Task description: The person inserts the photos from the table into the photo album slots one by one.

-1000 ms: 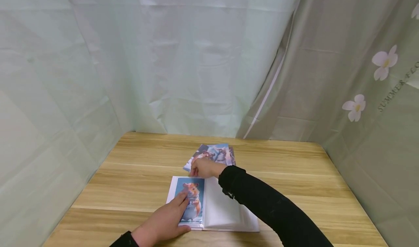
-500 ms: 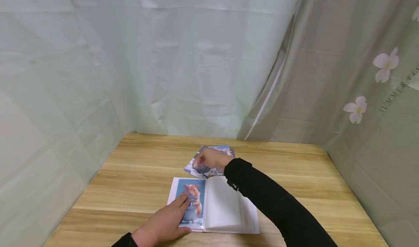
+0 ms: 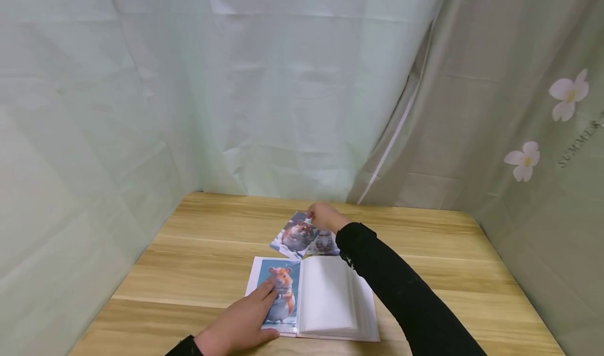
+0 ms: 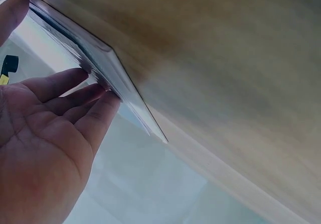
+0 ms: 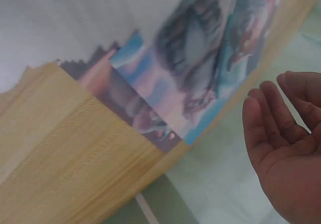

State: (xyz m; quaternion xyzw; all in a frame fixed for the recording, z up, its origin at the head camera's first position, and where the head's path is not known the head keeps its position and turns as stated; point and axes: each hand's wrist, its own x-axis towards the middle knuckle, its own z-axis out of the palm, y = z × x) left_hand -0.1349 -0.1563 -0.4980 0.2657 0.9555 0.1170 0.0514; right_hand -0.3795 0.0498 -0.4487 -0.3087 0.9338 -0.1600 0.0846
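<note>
A photo album [image 3: 327,295] lies spread on the wooden table, blank white pages on its right side. Its left page holds a picture of an orange-and-grey hamster [image 3: 284,309]. On that page rests my left hand [image 3: 243,319], fingers extended over the picture, thumb at the lower edge; the left wrist view shows the fingertips [image 4: 103,106] touching the page. Behind the album lie overlapping animal picture cards [image 3: 298,236]. My right hand [image 3: 327,217] is over their far edge. In the right wrist view its fingers [image 5: 256,133] curve loosely, with nothing seen between them.
The wooden tabletop [image 3: 189,272] extends around the album on both sides. Pale curtains [image 3: 283,94] hang along the back and sides, close to the table's edges. Printed white flowers [image 3: 522,161] decorate the right curtain.
My right hand has moved away from the album's top edge, across the cards to their far side, uncovering more of the hamster card. The left hand stays on the page.
</note>
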